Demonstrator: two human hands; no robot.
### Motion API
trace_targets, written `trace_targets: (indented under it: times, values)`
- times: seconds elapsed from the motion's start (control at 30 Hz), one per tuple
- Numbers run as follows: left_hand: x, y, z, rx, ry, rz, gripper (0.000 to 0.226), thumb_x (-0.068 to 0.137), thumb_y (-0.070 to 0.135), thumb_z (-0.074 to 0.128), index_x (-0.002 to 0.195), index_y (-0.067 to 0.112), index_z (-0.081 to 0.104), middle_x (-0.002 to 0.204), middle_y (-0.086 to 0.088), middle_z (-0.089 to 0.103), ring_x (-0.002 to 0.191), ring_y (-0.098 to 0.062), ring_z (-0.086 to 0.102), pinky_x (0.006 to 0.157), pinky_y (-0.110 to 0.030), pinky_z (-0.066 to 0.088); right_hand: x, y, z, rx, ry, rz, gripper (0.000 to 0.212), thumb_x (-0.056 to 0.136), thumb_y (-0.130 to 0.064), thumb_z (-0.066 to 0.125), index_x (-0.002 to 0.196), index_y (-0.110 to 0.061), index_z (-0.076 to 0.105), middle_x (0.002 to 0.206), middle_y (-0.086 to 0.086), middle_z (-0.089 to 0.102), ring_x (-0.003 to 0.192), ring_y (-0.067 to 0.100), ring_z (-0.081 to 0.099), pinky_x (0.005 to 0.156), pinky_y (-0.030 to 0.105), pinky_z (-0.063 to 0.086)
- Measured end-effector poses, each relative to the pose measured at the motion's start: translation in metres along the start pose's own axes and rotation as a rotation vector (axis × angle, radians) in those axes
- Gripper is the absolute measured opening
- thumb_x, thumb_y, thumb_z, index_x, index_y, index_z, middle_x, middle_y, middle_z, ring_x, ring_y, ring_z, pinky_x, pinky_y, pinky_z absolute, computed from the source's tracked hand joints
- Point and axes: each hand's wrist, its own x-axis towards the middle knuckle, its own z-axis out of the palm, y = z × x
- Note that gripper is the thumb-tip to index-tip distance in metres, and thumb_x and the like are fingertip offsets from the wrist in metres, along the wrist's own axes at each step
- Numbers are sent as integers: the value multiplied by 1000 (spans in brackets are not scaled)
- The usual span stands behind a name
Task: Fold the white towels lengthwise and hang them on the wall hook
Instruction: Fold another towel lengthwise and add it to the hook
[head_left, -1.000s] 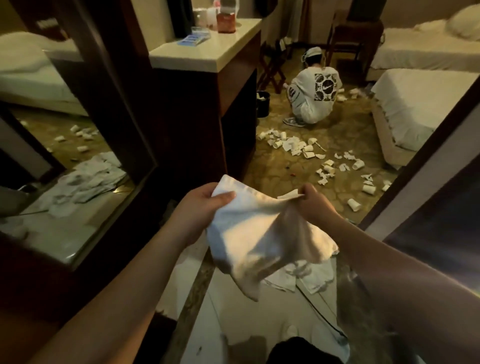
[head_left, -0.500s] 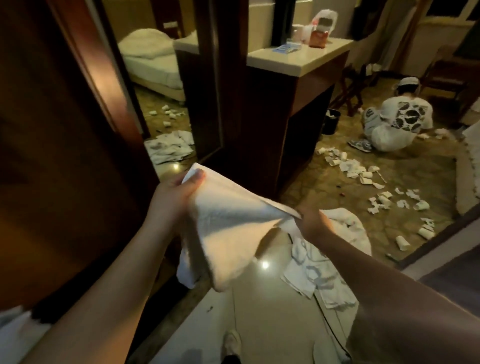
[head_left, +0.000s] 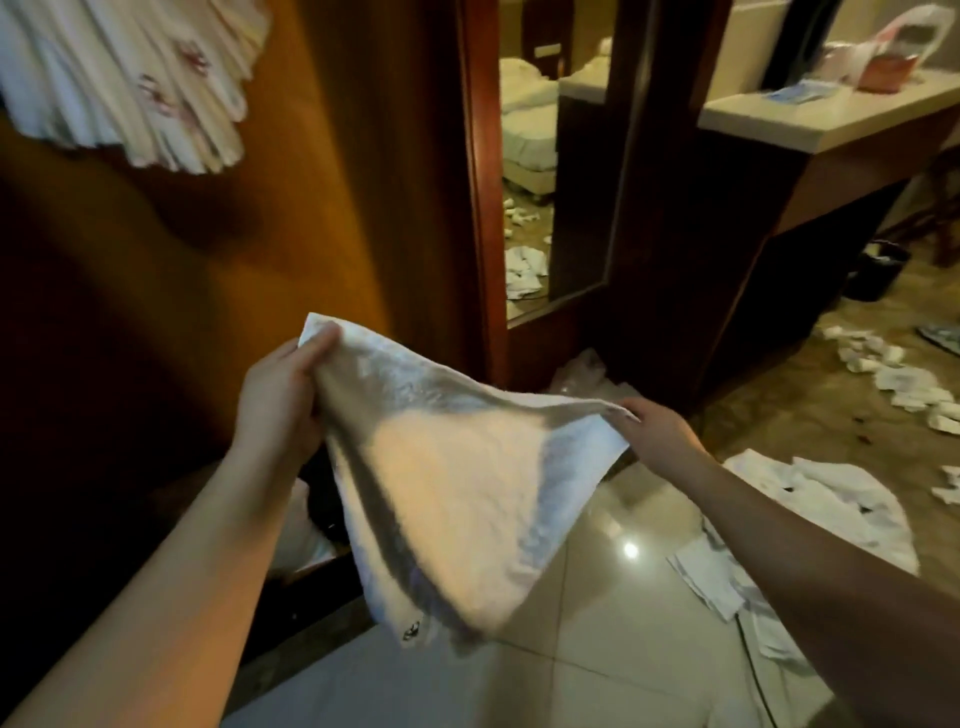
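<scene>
A white towel (head_left: 457, 483) hangs stretched between both hands above the tiled floor. My left hand (head_left: 280, 405) grips its upper left corner, thumb on top. My right hand (head_left: 652, 431) pinches the opposite corner, lower and to the right. The towel's bottom corner droops toward the floor. Several white towels (head_left: 130, 78) hang bunched on the wooden wall at the top left; the hook itself is hidden under them.
A pile of white towels (head_left: 779, 519) lies on the tiles at right. A dark wooden cabinet with a pale countertop (head_left: 810, 124) stands behind, next to a mirror panel (head_left: 524, 171). Crumpled papers (head_left: 893, 379) litter the carpet. A black bin (head_left: 878, 270) stands by the cabinet.
The view has swung left toward the wooden wall, bringing the hung towels into sight. Both hands keep their grip and have pulled the towel wider apart.
</scene>
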Motion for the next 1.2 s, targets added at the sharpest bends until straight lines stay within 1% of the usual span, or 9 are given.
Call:
trace_targets:
  times: [0.13,0.27,0.4,0.5,0.63,0.73,0.83,0.97,1.2]
  values:
    - [-5,-3,-55,-76,142,-51,23,87,26,74,96,5,74,86,-7,76,80,-22,74,71,-31,59,-24,-64,21,53,-48,-49,35,104,-42,43,133,-29,57,105,-5,64,74,8,57,64,18,43]
    - [-13,-17,-107,-174,240,-112,24,87,27,74,97,4,73,93,-10,77,80,-21,75,70,-33,59,-67,-121,56,336,-167,-98,25,104,-35,44,121,-38,63,88,-9,64,63,10,59,59,23,48]
    - [-31,-32,-146,-193,172,-117,25,91,29,70,100,6,73,97,-13,77,86,-25,74,84,-42,60,-109,-175,92,518,-232,-72,27,100,-33,48,94,-36,74,97,-3,59,79,21,59,66,30,49]
    - [-53,-36,-175,-171,134,-76,27,96,31,64,106,7,72,105,-17,75,93,-29,73,89,-46,58,-145,-216,109,614,-314,-99,31,95,-22,46,90,-25,77,80,8,54,73,27,50,60,30,41]
    - [-82,-35,-201,14,74,-8,31,98,44,57,95,20,76,96,-7,77,95,-31,73,91,-54,55,-191,-264,114,548,-445,-256,40,96,-2,42,95,-26,73,62,-12,62,64,16,47,61,23,41]
    - [-96,-30,-214,20,-26,-8,35,99,48,54,98,21,75,97,-5,77,98,-28,73,96,-53,53,-218,-296,122,365,-421,-433,27,98,-12,55,100,-37,66,78,-20,71,66,1,57,66,11,45]
    - [-105,-21,-227,-25,-173,30,31,101,36,48,105,18,73,96,-4,78,93,-20,73,89,-39,56,-236,-324,135,385,-320,-527,18,94,-19,64,96,-37,65,91,-21,72,85,-4,68,77,8,48]
    - [-108,-14,-245,-93,-304,55,35,96,37,49,110,16,73,104,-7,76,100,-20,72,86,-32,53,-244,-349,146,343,-131,-592,14,93,-27,65,92,-41,65,85,-20,71,84,-5,67,76,10,50]
    - [-102,-7,-268,-222,-404,120,31,99,34,49,105,17,74,92,-6,73,88,-16,68,77,-27,52,-258,-383,155,490,-180,-585,6,94,-23,64,96,-26,68,80,-13,74,72,2,70,69,12,52]
